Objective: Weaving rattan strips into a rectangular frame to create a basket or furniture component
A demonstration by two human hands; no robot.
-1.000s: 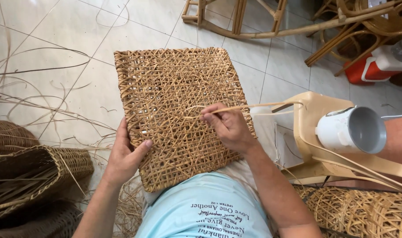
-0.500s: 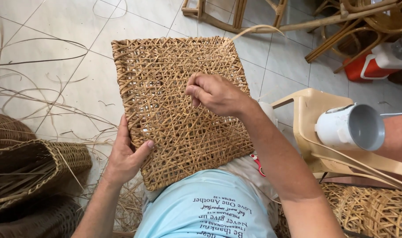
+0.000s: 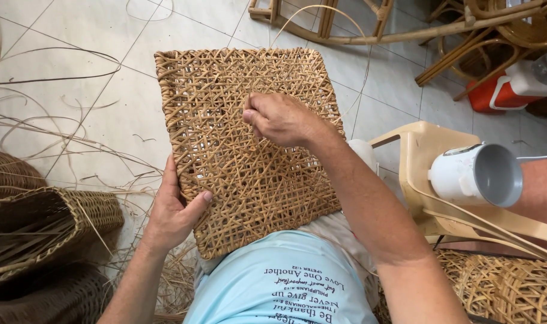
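A square woven rattan panel [image 3: 225, 90] rests on my lap, tilted away from me. My left hand [image 3: 174, 213] grips its lower left edge, thumb on top of the weave. My right hand [image 3: 279, 117] lies on the panel's middle, fingers pinched on a thin rattan strand [image 3: 321, 12] that loops up beyond the panel's far edge and curves back down on the right.
Woven baskets [image 3: 39, 228] sit at the lower left, with loose rattan strips [image 3: 51, 78] scattered over the tiled floor. A beige plastic stool [image 3: 417, 150] holding a white cup [image 3: 477, 174] stands on the right. Rattan chair frames [image 3: 405, 30] and a red-and-white container [image 3: 507, 90] lie beyond.
My right hand has moved from the panel's right side up and leftward to its middle, drawing the strand into a high loop. The left hand has stayed on the edge.
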